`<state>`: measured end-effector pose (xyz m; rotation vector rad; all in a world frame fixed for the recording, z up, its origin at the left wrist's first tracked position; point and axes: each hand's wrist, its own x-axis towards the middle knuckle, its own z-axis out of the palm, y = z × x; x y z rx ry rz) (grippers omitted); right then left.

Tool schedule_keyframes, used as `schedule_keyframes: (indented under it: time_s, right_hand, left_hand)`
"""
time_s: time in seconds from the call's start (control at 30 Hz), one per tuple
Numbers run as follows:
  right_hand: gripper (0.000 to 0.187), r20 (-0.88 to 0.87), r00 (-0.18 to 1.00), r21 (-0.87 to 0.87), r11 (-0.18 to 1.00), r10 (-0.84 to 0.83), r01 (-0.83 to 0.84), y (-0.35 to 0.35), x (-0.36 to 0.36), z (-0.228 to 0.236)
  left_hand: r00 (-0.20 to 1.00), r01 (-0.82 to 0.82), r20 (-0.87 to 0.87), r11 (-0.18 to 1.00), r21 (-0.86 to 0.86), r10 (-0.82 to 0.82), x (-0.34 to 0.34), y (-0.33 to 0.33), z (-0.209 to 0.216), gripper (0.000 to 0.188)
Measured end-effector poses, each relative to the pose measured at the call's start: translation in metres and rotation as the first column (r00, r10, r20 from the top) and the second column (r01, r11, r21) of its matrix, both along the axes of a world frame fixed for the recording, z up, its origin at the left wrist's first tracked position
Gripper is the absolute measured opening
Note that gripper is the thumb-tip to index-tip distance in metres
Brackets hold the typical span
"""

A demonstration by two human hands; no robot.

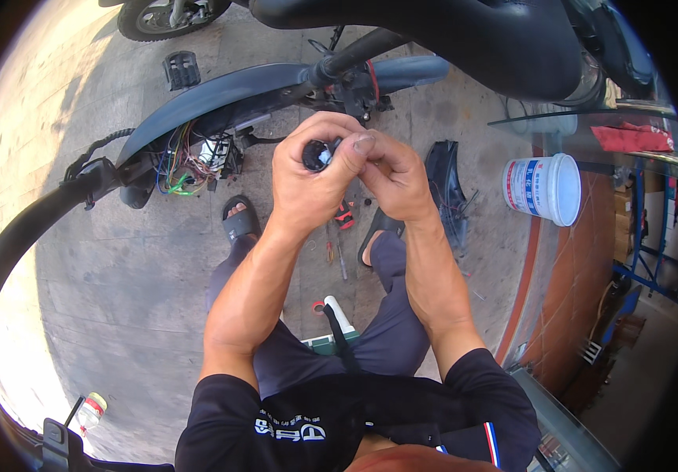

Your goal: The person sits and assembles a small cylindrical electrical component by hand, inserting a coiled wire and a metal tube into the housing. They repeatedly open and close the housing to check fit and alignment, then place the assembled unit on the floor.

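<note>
My left hand (307,177) is closed around a small black round piece (314,157) with a rim and a pale, shiny middle; its exact kind does not show. Beside it, my right hand (396,177) has its thumb and fingers pinched together, touching the left hand's thumb. What the right fingers hold, if anything, is hidden. Both hands are in front of an electric bike's blue-grey body (217,98). A bundle of coloured wires (185,161) hangs out of its open underside at the left.
Under my hands lie red-and-black pliers (344,215) and a screwdriver (342,259). A black plastic cover (443,185) with thin wires and a white bucket (542,189) are at the right. A black pedal (181,71) lies far left; a bottle (93,409) is near left.
</note>
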<state>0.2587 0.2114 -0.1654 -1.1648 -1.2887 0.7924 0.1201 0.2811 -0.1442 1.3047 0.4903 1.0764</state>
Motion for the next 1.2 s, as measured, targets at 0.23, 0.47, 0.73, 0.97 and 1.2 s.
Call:
schedule_keyframes:
  time_s: [0.23, 0.47, 0.73, 0.97, 1.2]
  right_hand:
    - [0.012, -0.17, 0.985, -0.019, 1.0, -0.007, 0.004, -0.003, -0.015, -0.003]
    - [0.018, -0.181, 0.983, -0.006, 1.0, -0.03, 0.029, -0.007, -0.02, -0.002]
    - [0.01, -0.035, 0.999, 0.027, 1.0, -0.006, 0.007, -0.009, -0.012, 0.007]
    - [0.011, 0.11, 0.993, 0.107, 0.994, -0.041, 0.029, -0.006, -0.006, 0.016]
    - [0.015, 0.312, 0.943, 0.212, 0.976, -0.114, 0.048, -0.007, -0.005, 0.026]
  left_hand:
    - [0.985, -0.108, -0.115, 0.976, 0.189, 0.131, 0.0, -0.005, 0.006, 0.012]
    - [0.975, -0.151, -0.115, 0.952, 0.266, 0.187, 0.001, -0.009, 0.006, 0.01]
    - [0.988, -0.116, -0.067, 0.952, 0.282, 0.14, 0.003, -0.012, 0.008, 0.011]
    - [0.998, -0.06, 0.0, 0.976, 0.208, 0.061, 0.003, -0.017, 0.008, 0.012]
    - [0.996, -0.004, 0.086, 0.996, 0.09, -0.004, 0.003, -0.017, 0.004, 0.017]
